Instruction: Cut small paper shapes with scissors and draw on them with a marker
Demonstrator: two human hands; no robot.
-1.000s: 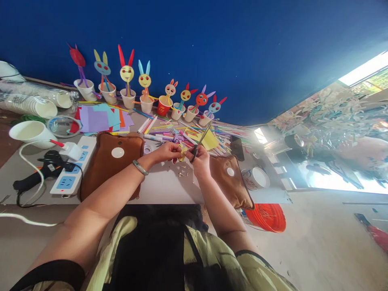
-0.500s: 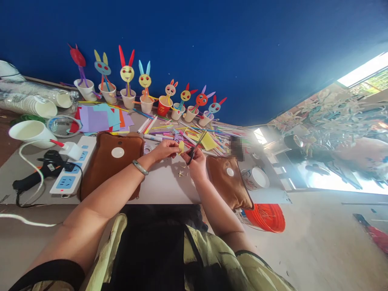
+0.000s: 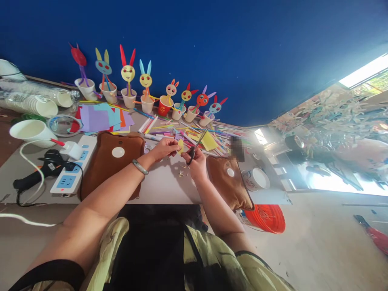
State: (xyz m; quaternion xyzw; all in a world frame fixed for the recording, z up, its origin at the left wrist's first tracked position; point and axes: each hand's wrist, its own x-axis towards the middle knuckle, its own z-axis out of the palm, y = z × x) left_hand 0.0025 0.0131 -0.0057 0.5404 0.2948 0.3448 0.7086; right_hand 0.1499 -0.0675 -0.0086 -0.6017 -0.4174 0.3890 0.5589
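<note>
Between the thumb and fingers of my left hand [image 3: 166, 148] is a small yellow paper piece [image 3: 180, 146] with a rounded edge. My right hand [image 3: 197, 162] is closed round the dark handles of a pair of scissors [image 3: 197, 144], whose blades point up and away from me. The two hands are close together over the table, and the scissors are just right of the paper. Small paper scraps [image 3: 182, 173] lie on the table below them. A yellow paper sheet [image 3: 209, 140] rests behind the scissors among pens and coloured sticks.
Several paper rabbits in cups [image 3: 147, 103] line the blue wall. Brown cushion-like pouches [image 3: 121, 173] [image 3: 226, 182] flank my arms. At left are a power strip [image 3: 72, 169], a glue gun [image 3: 36, 173] and stacked cups [image 3: 36, 106]; a red bucket [image 3: 266, 216] stands below the table's right side.
The yellow paper piece has turned slightly in my left fingers. My hands and the scissors stay nearly in the same place.
</note>
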